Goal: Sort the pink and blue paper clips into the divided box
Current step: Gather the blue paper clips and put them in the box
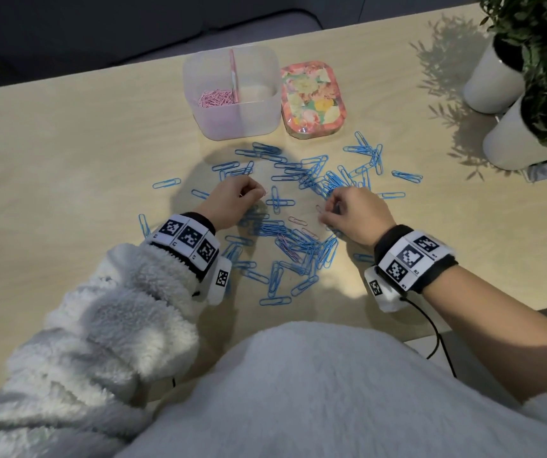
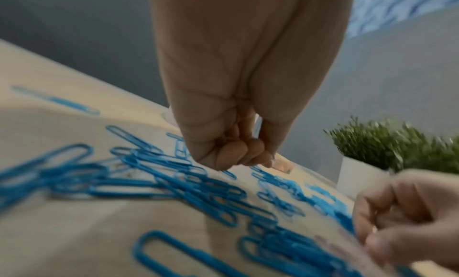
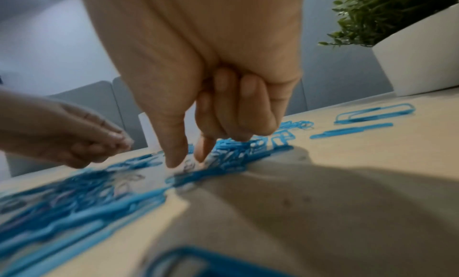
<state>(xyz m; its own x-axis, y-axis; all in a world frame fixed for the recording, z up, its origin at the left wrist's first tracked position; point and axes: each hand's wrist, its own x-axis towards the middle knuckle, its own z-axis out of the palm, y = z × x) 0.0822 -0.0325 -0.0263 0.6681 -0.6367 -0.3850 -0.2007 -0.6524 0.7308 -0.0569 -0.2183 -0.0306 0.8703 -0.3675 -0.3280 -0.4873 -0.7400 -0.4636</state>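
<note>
Two hands work mid-table: the left hand [image 1: 232, 196] pinches a pink clip [image 1: 263, 192]; the right hand [image 1: 353, 214], thumb and forefinger extended, reaches for another amid scattered blue clips [image 1: 302, 239]. Light, stiff and slick, these likely need fingertip pinches at the loop. The divided box [image 1: 232, 127] stands toward the far edge.
</note>
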